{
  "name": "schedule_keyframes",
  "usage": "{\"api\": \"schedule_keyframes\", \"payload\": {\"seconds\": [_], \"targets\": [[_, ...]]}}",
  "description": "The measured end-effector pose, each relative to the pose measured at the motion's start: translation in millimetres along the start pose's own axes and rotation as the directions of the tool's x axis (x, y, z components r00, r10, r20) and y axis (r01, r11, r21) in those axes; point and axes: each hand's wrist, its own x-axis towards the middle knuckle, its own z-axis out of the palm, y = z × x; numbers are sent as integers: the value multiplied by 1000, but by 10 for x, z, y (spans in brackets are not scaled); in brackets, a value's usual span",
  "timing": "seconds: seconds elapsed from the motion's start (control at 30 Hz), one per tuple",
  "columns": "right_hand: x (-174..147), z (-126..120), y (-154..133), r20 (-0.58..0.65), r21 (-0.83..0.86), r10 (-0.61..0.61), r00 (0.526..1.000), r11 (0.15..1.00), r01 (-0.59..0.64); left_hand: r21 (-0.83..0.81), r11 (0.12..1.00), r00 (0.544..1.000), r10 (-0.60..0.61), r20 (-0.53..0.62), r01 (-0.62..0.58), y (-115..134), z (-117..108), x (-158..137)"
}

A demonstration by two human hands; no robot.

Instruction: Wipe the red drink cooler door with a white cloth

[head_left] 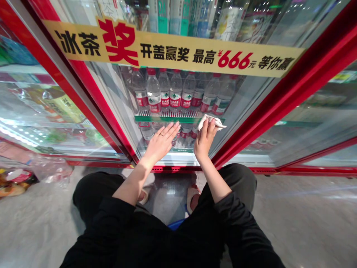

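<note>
My right hand (205,140) holds a white cloth (205,121) against the glass door (237,96) of a red-framed drinks fridge. The cloth sticks out around my fingertips. To its left, my left hand (162,140) has its fingers stretched out, with a ring on one finger, and appears to rest on the same glass. Behind the door, several water bottles (175,93) with red caps and red-and-white labels stand on a green-edged shelf (167,119). More bottles on the shelf below are partly hidden by my hands.
A yellow banner (178,50) with black and red writing crosses the door above. Other fridge doors flank this one. On the floor at left lie plastic-wrapped bottles (19,175) and clear plastic wrap (50,169). Something blue (176,224) shows between my legs.
</note>
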Motion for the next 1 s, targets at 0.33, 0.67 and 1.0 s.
{"api": "schedule_keyframes", "payload": {"seconds": [0.33, 0.67, 1.0], "targets": [[-241, -99, -29, 170, 14, -222, 960, 975, 223, -27, 1000, 1000, 15, -1, -15, 5, -131, -68], [-19, 29, -393, 123, 12, -111, 986, 994, 110, 33, 986, 968, -152, -201, 162, -141, -60, -102], [-106, -86, -87, 81, -18, -140, 987, 990, 142, 58, 983, 970, -159, -187, 172, -213, 85, -160]]}}
